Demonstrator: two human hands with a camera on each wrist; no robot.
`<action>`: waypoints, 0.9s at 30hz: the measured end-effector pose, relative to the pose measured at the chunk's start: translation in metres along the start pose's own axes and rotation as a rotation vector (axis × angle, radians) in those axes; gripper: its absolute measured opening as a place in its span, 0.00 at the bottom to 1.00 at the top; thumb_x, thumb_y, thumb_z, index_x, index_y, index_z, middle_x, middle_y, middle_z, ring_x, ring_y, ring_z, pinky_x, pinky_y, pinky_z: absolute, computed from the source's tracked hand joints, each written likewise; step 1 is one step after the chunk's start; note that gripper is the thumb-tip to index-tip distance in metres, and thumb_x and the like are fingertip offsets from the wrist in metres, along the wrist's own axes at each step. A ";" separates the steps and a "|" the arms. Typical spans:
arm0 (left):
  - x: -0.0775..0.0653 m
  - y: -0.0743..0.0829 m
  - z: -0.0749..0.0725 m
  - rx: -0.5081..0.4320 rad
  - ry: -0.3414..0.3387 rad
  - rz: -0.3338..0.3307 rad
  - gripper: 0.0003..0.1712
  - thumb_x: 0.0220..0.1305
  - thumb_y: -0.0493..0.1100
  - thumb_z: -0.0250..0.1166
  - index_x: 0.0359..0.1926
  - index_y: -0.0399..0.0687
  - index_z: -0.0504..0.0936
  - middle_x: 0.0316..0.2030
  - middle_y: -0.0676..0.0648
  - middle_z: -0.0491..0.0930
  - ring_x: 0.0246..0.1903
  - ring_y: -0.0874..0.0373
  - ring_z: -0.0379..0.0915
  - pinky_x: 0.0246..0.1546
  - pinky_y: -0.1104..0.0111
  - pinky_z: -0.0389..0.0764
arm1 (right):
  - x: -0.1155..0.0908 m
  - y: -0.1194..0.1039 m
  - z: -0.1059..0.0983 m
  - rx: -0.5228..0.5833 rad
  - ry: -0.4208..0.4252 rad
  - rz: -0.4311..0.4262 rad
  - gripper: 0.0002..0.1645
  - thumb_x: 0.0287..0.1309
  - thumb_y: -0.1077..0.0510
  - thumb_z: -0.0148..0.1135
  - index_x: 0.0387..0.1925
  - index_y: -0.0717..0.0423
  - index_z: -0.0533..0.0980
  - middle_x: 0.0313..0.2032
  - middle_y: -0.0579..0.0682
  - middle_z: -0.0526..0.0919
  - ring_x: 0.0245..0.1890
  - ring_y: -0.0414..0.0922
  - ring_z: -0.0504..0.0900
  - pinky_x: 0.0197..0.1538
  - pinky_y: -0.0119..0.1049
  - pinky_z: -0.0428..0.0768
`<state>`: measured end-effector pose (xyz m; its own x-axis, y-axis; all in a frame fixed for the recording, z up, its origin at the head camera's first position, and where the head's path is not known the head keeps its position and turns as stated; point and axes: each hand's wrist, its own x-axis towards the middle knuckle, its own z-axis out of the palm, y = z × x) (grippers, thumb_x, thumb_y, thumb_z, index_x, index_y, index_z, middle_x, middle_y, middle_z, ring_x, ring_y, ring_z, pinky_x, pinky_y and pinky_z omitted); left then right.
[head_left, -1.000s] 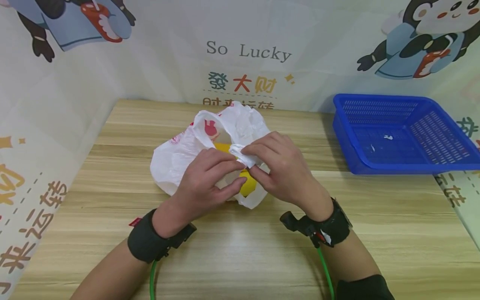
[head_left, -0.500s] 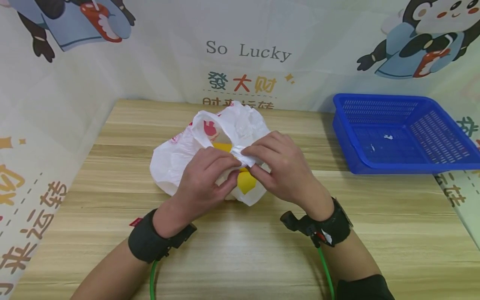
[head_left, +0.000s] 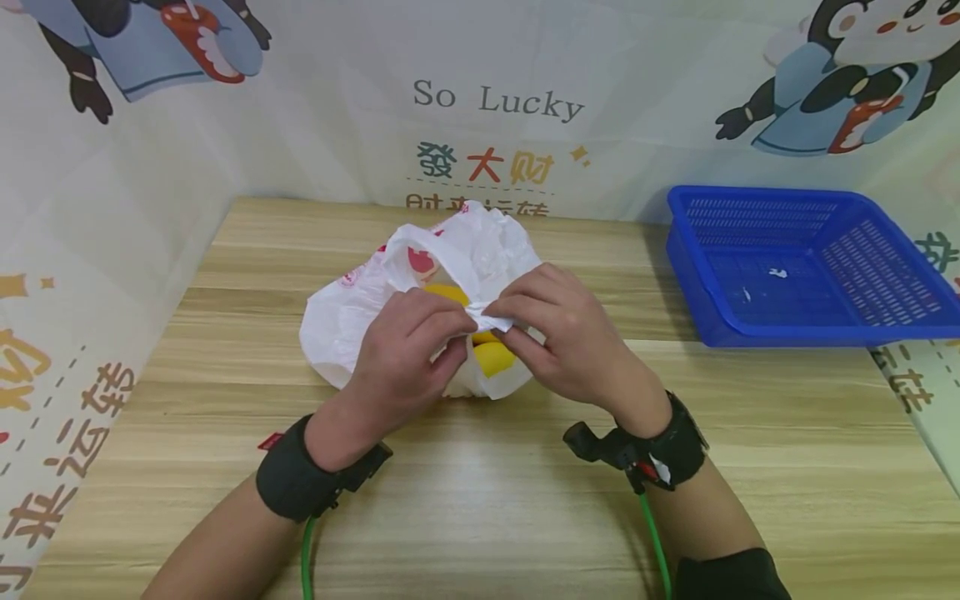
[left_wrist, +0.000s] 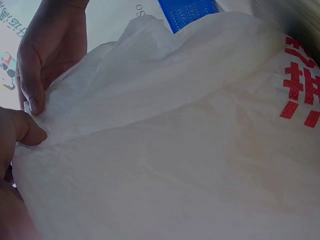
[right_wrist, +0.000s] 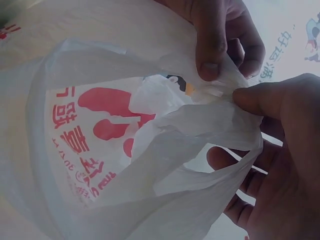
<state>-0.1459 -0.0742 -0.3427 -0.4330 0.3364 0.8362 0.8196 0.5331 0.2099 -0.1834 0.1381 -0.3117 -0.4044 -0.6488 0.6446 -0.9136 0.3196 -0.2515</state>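
A white plastic bag with red print sits on the table, its handles drawn together at the top. Yellow objects show through the gaps under the handles; their kind is hard to make out. My left hand pinches the gathered handles from the left. From the other side my right hand pinches the same bunched plastic, the fingertips of both hands nearly meeting. In the right wrist view, the right hand's fingers hold the bag's twisted handle. The left wrist view shows mostly the bag's side.
To the right at the back stands a blue plastic basket with small white scraps on its floor. A printed cloth forms walls behind and beside the wooden table. Green cables run from both wrist straps.
The left hand's thumb and fingers have closed in on the bunched handles, which look flatter and tighter. The bag's front edge has lifted slightly. Both arms stay nearly in place.
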 end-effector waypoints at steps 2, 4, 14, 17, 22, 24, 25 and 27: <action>0.000 -0.001 0.000 0.001 0.007 0.006 0.11 0.54 0.25 0.70 0.37 0.37 0.81 0.34 0.41 0.82 0.34 0.47 0.77 0.32 0.59 0.74 | 0.000 0.000 0.000 0.029 -0.003 0.008 0.07 0.57 0.67 0.67 0.38 0.61 0.85 0.37 0.52 0.85 0.42 0.51 0.80 0.46 0.44 0.77; 0.000 -0.001 0.000 0.004 0.010 0.009 0.10 0.54 0.25 0.69 0.37 0.37 0.81 0.34 0.42 0.82 0.34 0.47 0.77 0.32 0.60 0.74 | -0.001 0.001 -0.001 0.053 -0.005 0.013 0.07 0.57 0.67 0.67 0.38 0.61 0.85 0.37 0.52 0.85 0.42 0.50 0.79 0.45 0.44 0.77; 0.002 -0.002 -0.002 -0.009 0.000 0.004 0.09 0.56 0.26 0.70 0.36 0.37 0.81 0.34 0.41 0.82 0.35 0.47 0.76 0.33 0.59 0.74 | 0.000 0.005 -0.001 0.146 -0.054 0.012 0.05 0.58 0.70 0.64 0.36 0.61 0.84 0.36 0.51 0.84 0.41 0.49 0.78 0.45 0.43 0.75; 0.003 -0.002 -0.002 -0.016 0.004 0.008 0.11 0.53 0.26 0.72 0.36 0.37 0.82 0.34 0.42 0.82 0.34 0.48 0.76 0.33 0.59 0.73 | 0.000 0.007 -0.002 0.186 -0.089 0.021 0.06 0.60 0.69 0.62 0.35 0.60 0.83 0.35 0.50 0.84 0.41 0.48 0.77 0.46 0.42 0.74; 0.003 -0.004 -0.001 -0.018 0.013 0.020 0.11 0.52 0.24 0.72 0.35 0.38 0.82 0.32 0.44 0.82 0.34 0.49 0.76 0.32 0.60 0.72 | 0.000 0.008 -0.002 0.251 -0.137 0.042 0.07 0.61 0.70 0.59 0.34 0.59 0.80 0.34 0.48 0.82 0.40 0.46 0.76 0.44 0.41 0.74; 0.002 -0.005 0.000 -0.018 0.015 0.023 0.11 0.52 0.24 0.71 0.34 0.38 0.81 0.32 0.44 0.82 0.33 0.49 0.76 0.31 0.60 0.72 | 0.000 0.008 -0.002 0.294 -0.155 0.056 0.07 0.62 0.71 0.58 0.34 0.59 0.79 0.34 0.47 0.81 0.40 0.45 0.76 0.44 0.41 0.74; 0.002 -0.005 0.000 -0.019 0.015 0.024 0.11 0.52 0.24 0.70 0.34 0.38 0.81 0.32 0.44 0.82 0.33 0.49 0.76 0.31 0.60 0.72 | 0.000 0.008 -0.002 0.319 -0.164 0.063 0.07 0.62 0.71 0.58 0.34 0.59 0.79 0.34 0.47 0.81 0.40 0.45 0.76 0.44 0.41 0.74; 0.002 -0.005 0.000 -0.025 0.016 0.026 0.11 0.52 0.23 0.69 0.34 0.39 0.81 0.32 0.45 0.81 0.33 0.49 0.76 0.31 0.60 0.72 | 0.000 0.009 -0.002 0.373 -0.184 0.083 0.08 0.63 0.72 0.56 0.33 0.58 0.78 0.34 0.46 0.80 0.40 0.44 0.75 0.43 0.40 0.73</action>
<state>-0.1509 -0.0759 -0.3419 -0.4053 0.3376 0.8496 0.8397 0.5048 0.2000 -0.1915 0.1426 -0.3125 -0.4471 -0.7547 0.4802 -0.8168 0.1257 -0.5631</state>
